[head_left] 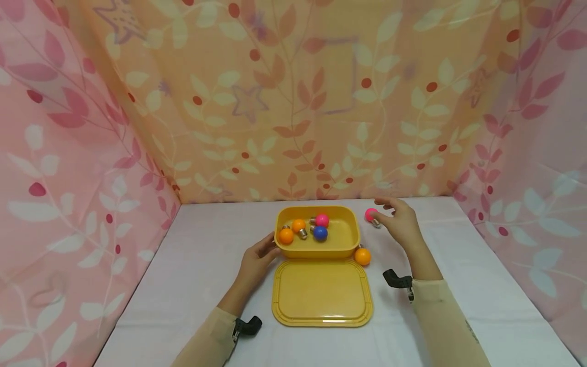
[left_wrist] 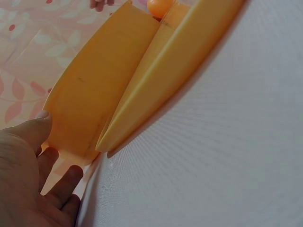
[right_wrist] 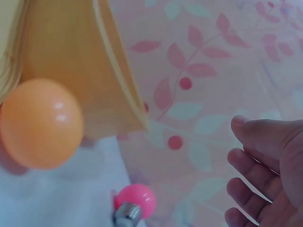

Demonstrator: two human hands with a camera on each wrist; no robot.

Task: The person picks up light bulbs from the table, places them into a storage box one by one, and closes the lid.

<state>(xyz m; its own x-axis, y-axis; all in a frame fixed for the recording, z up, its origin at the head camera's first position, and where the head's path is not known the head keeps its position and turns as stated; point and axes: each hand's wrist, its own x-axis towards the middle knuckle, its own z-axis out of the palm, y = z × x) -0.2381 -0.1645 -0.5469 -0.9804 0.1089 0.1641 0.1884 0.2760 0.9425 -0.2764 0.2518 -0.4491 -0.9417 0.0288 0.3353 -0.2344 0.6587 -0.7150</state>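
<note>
A yellow plastic box [head_left: 341,237] stands uncovered, holding two orange light bulbs [head_left: 286,236], a pink one [head_left: 322,220] and a blue one [head_left: 320,233]. My left hand [head_left: 257,261] is at the box's left end; in the left wrist view its thumb [left_wrist: 35,130] lies against the wall, fingers loosely spread. Beyond the box's right side, my right hand [head_left: 402,224] hovers with nothing in its grasp. Just left of it lies another pink bulb [head_left: 371,214], which the right wrist view shows apart from the fingers [right_wrist: 251,168].
The yellow lid [head_left: 322,293] lies flat directly in front of the box. An orange bulb [head_left: 363,256] rests by the box's front right corner. White cloth covers the table [head_left: 206,229], with patterned curtains [head_left: 293,102] behind and at both sides.
</note>
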